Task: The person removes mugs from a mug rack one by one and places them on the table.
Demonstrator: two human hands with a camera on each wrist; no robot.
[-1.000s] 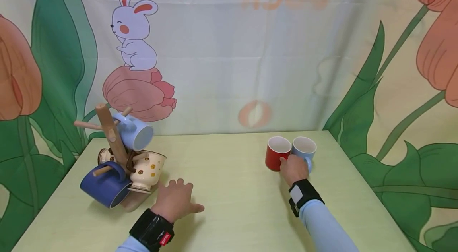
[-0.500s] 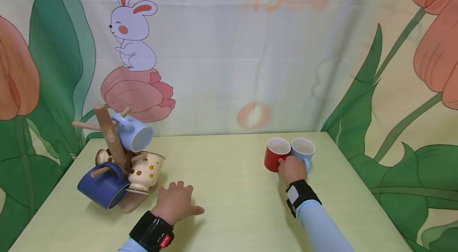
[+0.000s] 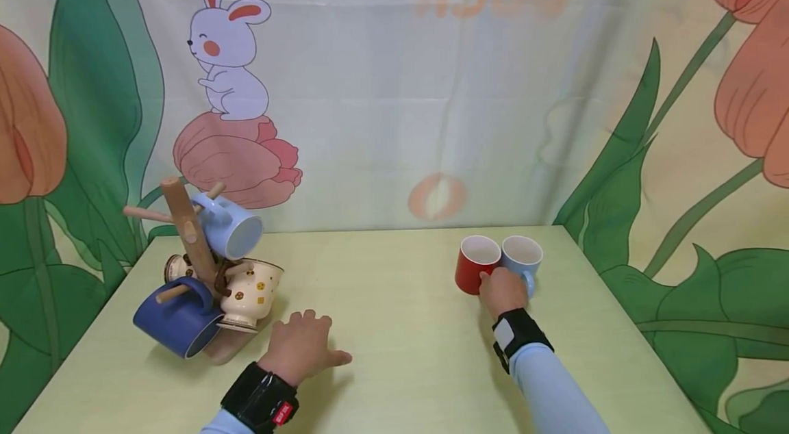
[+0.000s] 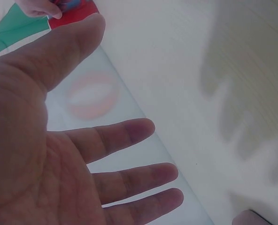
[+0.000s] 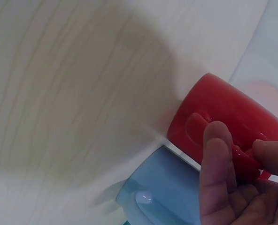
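Note:
At the table's back right, a red mug [image 3: 471,274] with a white inside stands upright. Its handle [image 5: 244,161] is pinched between the thumb and fingers of my right hand [image 3: 504,291], as the right wrist view shows. A light blue mug [image 3: 521,253] stands close beside it on the right. My left hand [image 3: 301,346] hovers over the table with its fingers spread, holding nothing. Just left of it is a wooden mug tree [image 3: 185,222]. On its pegs hang a light blue mug [image 3: 237,232], a cream patterned cup [image 3: 255,294] and a dark blue mug [image 3: 175,321].
Another cream cup [image 3: 177,269] is partly hidden behind the mug tree's post. The pale table [image 3: 394,365] ends at a printed curtain [image 3: 370,112] with a rabbit and tulips. A bare peg [image 3: 146,214] sticks out at the tree's upper left.
Only a slight shift of the head view shows. Both hands keep their places, and the red mug still stands on the table in the right hand's pinch.

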